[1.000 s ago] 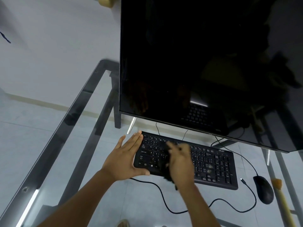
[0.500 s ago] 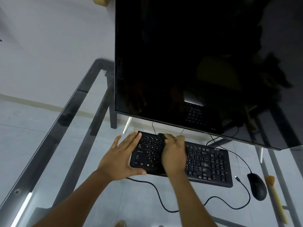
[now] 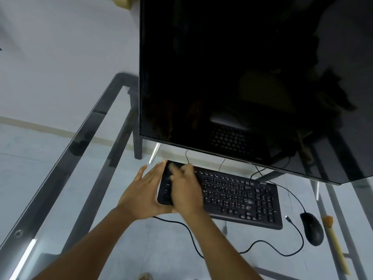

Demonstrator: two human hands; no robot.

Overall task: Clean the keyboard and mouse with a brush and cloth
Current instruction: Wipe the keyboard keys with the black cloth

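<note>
A black keyboard [image 3: 238,195] lies on the glass table below the monitor. My left hand [image 3: 141,190] rests flat against the keyboard's left end, fingers spread and thumb along the front edge. My right hand [image 3: 185,190] is blurred over the keys at the left end. It is closed on a dark cloth that is almost wholly hidden under it. A black mouse [image 3: 311,228] sits to the right of the keyboard. A brush [image 3: 335,245] with a pale wooden handle lies just right of the mouse.
A large dark monitor [image 3: 242,77] hangs over the keyboard's back edge. A black cable [image 3: 191,235] loops across the glass in front of the keyboard, and a loose plug [image 3: 288,218] lies near the mouse. The table's dark metal frame [image 3: 60,168] runs along the left.
My right hand has swept with the cloth from the keyboard's middle-left toward its far left back corner. My left hand stays against the left end.
</note>
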